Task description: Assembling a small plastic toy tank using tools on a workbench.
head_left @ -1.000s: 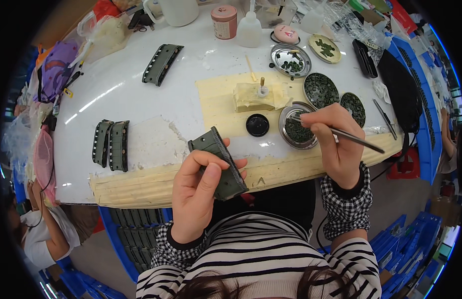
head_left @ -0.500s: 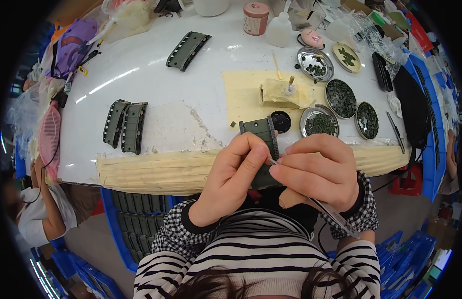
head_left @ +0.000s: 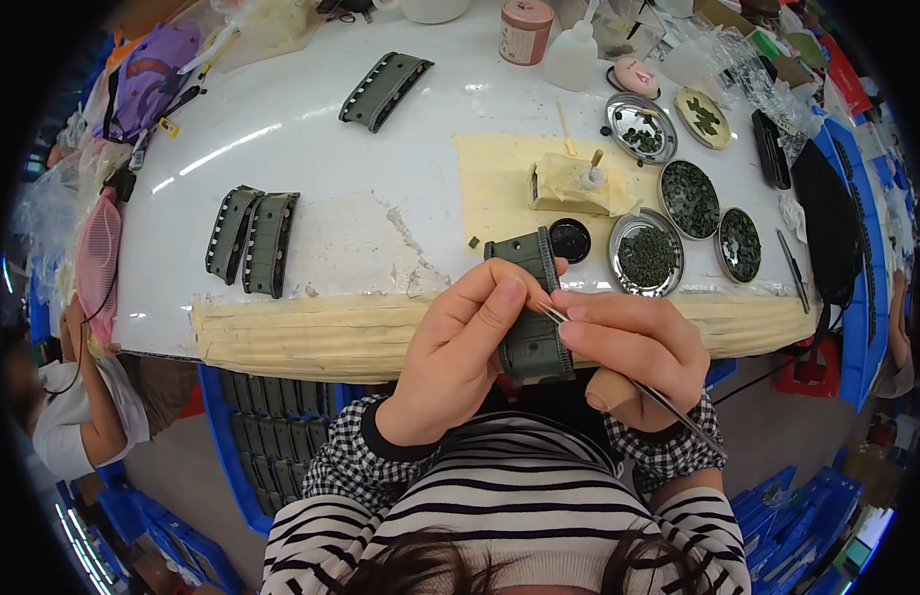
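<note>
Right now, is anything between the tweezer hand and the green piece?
Only the left hand, maybe: its fingertips lie over the green piece, close by the tweezers in the right hand. I see nothing else.

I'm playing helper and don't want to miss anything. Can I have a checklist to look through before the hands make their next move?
1. Left hand holding the green part: ok.
2. Right hand holding the tweezers: ok.
3. Tweezers close to the left fingertips: ok.
4. Tiny piece between the tweezer tips: cannot tell, it's too small to see.
5. Green bits in the steel dish: ok, plenty there.
6. Every bit inside a dish: not ok, one loose green bit lies on the yellow sheet.
</note>
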`<state>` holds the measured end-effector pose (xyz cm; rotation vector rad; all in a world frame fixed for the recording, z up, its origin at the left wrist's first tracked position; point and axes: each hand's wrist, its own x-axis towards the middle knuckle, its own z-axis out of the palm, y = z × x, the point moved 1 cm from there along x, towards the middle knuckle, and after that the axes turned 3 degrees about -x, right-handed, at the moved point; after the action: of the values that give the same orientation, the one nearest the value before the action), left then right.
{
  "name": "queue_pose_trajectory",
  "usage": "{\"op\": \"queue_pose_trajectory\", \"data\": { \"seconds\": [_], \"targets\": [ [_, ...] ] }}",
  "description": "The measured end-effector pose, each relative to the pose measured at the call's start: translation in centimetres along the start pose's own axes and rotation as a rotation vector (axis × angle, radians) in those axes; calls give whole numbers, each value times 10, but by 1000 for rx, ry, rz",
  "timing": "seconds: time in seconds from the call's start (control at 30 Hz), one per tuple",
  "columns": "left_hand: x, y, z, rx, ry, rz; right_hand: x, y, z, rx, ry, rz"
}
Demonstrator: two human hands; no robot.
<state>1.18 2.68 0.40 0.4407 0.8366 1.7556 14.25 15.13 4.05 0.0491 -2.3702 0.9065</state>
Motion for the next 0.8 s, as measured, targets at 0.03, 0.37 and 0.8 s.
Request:
{"op": "queue_pose_trajectory", "data": {
  "seconds": [0.03,0.37,0.8],
  "targets": [
    [-1,0,0,23,8,-7,0,0,0,-1,-3,-7],
    [-1,-2,-1,-6,-12,1,2,-1,2,-42,11,-41],
    [-1,-5,-3,-79,-19,15,3,-7,3,-85,-2,-19]
  ]
}}
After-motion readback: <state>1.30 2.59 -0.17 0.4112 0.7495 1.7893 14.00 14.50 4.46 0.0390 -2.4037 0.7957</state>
